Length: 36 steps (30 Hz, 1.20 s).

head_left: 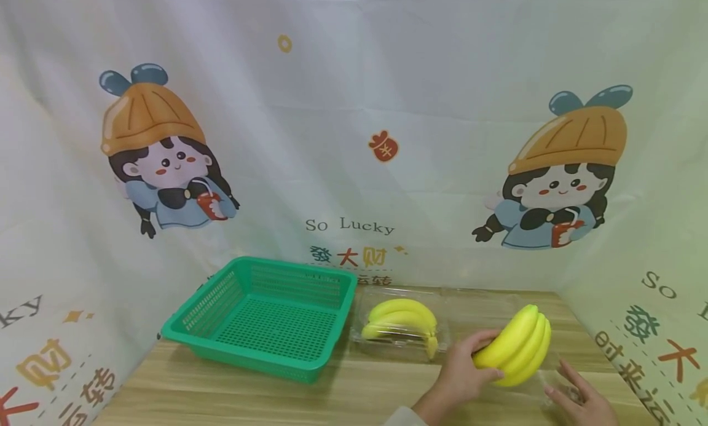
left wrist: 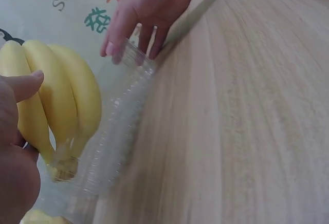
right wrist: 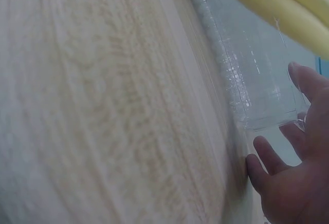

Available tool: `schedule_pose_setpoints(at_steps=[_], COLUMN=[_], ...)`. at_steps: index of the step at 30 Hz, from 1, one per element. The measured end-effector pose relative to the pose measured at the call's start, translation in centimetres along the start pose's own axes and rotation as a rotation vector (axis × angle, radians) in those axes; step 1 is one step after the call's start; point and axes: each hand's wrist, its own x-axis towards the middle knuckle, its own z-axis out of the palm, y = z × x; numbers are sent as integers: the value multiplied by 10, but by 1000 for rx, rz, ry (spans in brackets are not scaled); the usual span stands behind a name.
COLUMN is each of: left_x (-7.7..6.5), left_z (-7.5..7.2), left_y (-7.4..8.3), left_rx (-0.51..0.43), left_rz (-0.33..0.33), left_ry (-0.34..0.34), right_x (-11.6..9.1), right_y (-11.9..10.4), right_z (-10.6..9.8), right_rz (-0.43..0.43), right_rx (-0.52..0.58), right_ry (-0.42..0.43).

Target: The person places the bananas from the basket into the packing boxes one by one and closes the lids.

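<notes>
Bananas (head_left: 522, 347) gripped by left hand (head_left: 461, 366); right hand (head_left: 583, 398) relaxed at clear box (left wrist: 117, 134); second bunch (head_left: 399, 315) boxed.

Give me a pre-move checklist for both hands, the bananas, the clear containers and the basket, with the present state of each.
1. Left hand grips the raised banana bunch: ok.
2. Right hand is at the end of the right-hand clear container: ok.
3. Right hand has a firm hold on that container: cannot tell.
4. Raised bunch is free of the plastic: cannot tell; clear walls overlap it in the left wrist view.
5. Other bunch lies in the middle container: ok.
6. Green basket stands upright, top uncovered: ok.
</notes>
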Motion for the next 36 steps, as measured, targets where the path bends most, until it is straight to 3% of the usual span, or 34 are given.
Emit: schedule_pose_setpoints(at_steps=[7, 13, 22, 27, 36], left_x=[-5, -7, 0, 0, -7], left_z=[3, 4, 0, 2, -3], left_y=[-12, -15, -7, -6, -21], left_rx=[143, 418, 779, 831, 811], left_rz=[-42, 88, 302, 339, 375], left_ry=[-51, -67, -184, -179, -23], right_x=[-1, -1, -2, -1, -1], right_y=[0, 0, 3, 2, 4], right_z=[3, 4, 3, 4, 2], right_rz=[-12, -19, 9, 4, 3], right_rx=[25, 34, 97, 103, 69], right_ry=[8, 12, -2, -10, -4])
